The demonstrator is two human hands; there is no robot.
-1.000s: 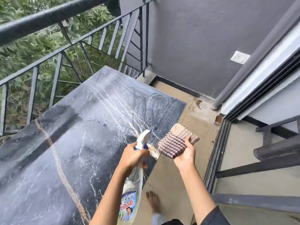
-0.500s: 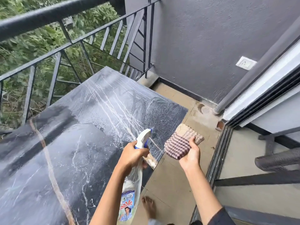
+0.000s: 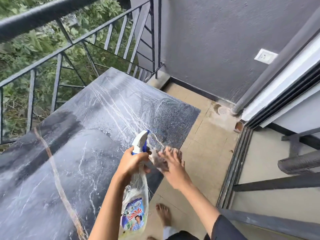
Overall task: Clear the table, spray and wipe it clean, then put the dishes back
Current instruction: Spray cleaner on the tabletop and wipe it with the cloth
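Marble table wet; left hand grips bottle, right hand splayed on cloth: wipe in overlapping passes.

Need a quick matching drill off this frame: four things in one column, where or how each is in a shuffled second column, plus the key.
Things:
1. spray bottle
2. checked cloth
3. wall socket
4. floor drain

Place or state:
A. on the grey wall, upper right
B. in the left hand's grip, nozzle aimed across the table
C. in the floor corner, beside the foot of the pipe
D. under the right hand, motion-blurred, at the table's near edge

Pairs: 1-B, 2-D, 3-A, 4-C
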